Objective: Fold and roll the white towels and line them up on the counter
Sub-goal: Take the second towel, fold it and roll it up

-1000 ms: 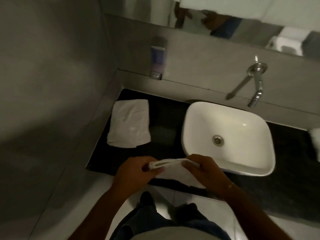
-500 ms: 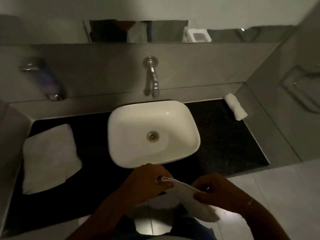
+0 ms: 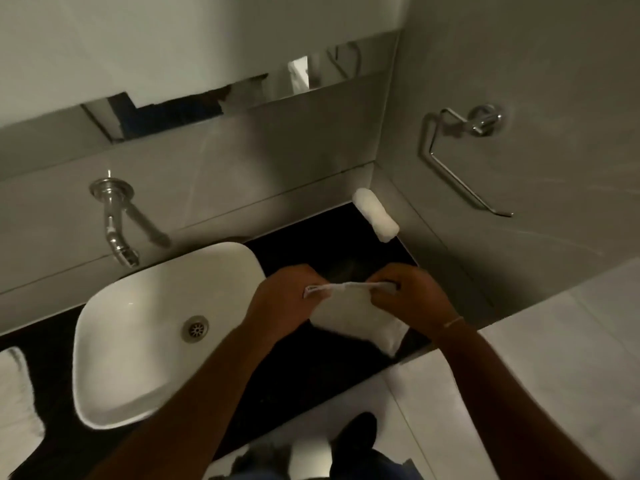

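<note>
Both hands are up over the right part of the dark desk (image 3: 311, 368), between the sink and the right wall. The left hand (image 3: 287, 299) is closed, pinching the left end of a white towel (image 3: 356, 317) at its top edge. The right hand (image 3: 408, 296) is closed too, gripping the right end of that same edge. The edge is pulled fairly straight between the hands, and the rest of the towel hangs down toward the desk front, lower corner pointing down-right. Cannot tell if the hanging part touches the desk.

A rolled towel (image 3: 375, 214) lies at the far right corner of the desk, against the right wall, well apart from the hands. A folded towel (image 3: 15, 400) lies flat at the far left of the desk, cut off by the frame edge.

The white sink (image 3: 114, 341) sits on the desk left of the hands, with its drain (image 3: 196, 328) visible. The chrome tap (image 3: 116, 225) comes out of the back wall above the sink. A chrome towel ring (image 3: 457, 157) is on the right wall. The person's dark shoe (image 3: 356, 434) shows on the floor below.
</note>
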